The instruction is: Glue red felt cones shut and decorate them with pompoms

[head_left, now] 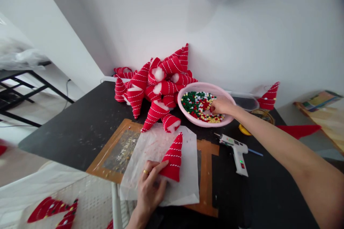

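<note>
My left hand (150, 193) is at the near edge of the table, shut on a red fabric cone (174, 159) with white stitched stripes, which rests on a translucent sheet (185, 189). My right hand (220, 106) reaches across to a pink plastic strainer bowl (205, 86), its fingertips among small green, red, white and yellow pom-poms (196, 105). Whether those fingers pinch any pom-poms is hidden. Behind the bowl's left side lies a heap of similar striped cones (158, 86), some with white stuffing showing.
A white hot glue gun (235, 150) lies right of the sheet on the black table (70, 132), above an orange-brown mat (206, 171). A clear container (243, 101), a lone cone (268, 96) and red felt (298, 130) sit farther right. A white crate (91, 200) holds red pieces at lower left.
</note>
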### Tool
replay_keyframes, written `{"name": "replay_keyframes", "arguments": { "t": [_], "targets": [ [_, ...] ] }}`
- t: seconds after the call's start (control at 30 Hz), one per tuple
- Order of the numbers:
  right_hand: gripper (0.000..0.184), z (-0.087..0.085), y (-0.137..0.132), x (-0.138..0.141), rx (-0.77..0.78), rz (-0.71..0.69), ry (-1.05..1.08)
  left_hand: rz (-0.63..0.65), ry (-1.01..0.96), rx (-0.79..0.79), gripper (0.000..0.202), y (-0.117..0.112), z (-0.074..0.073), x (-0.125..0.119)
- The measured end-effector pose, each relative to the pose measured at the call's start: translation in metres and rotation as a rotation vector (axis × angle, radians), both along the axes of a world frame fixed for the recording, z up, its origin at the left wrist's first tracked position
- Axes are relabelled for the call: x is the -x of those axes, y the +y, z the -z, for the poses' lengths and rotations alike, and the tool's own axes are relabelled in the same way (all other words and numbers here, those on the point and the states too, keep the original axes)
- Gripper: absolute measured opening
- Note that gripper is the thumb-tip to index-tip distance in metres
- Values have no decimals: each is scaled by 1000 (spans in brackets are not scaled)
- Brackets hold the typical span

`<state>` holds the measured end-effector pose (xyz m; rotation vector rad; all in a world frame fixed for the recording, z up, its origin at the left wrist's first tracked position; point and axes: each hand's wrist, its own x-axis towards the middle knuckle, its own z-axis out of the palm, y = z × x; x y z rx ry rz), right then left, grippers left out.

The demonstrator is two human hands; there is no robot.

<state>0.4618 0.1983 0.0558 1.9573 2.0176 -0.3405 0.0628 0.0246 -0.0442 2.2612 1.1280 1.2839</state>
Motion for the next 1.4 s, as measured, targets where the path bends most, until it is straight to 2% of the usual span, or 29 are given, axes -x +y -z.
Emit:
{"name": "replay_keyframes", "arguments": {
  "t": [0.2, 0.27, 0.33, 0.4, 0.47, 0.53, 0.6, 0.73, 0.97, 1.4],
  "targets": [
    [28, 2, 1, 11, -85, 18, 38, -11, -21, 18, 46, -2, -1, -2],
    [30, -7, 1, 15, -161, 27, 110, -6, -29, 28, 48, -2, 0, -2],
    [22, -21, -4, 24, -259, 28, 218, -2, -34, 35, 49, -3, 1, -2],
    [14, -35, -17, 42, -353, 4, 360, -1, -36, 43, 49, -3, 2, -1],
    [18, -41, -38, 71, -384, -64, 519, -2, -38, 46, 49, -3, 2, -1],
    [14, -38, -61, 105, -323, -169, 662, -3, -38, 46, 49, -3, 2, -1],
    [8, -26, -80, 137, -219, -269, 770, -1, -36, 46, 48, -3, 2, -1],
    [8, -2, -92, 175, -102, -379, 920, 0, -39, 52, 48, -3, 4, -1],
    [7, 6, -82, 182, -86, -407, 875, -6, -35, 64, 49, -3, 8, 0],
    [10, 9, -94, 181, -64, -436, 849, 2, -33, 61, 50, -4, 9, 1]
  ]
}}
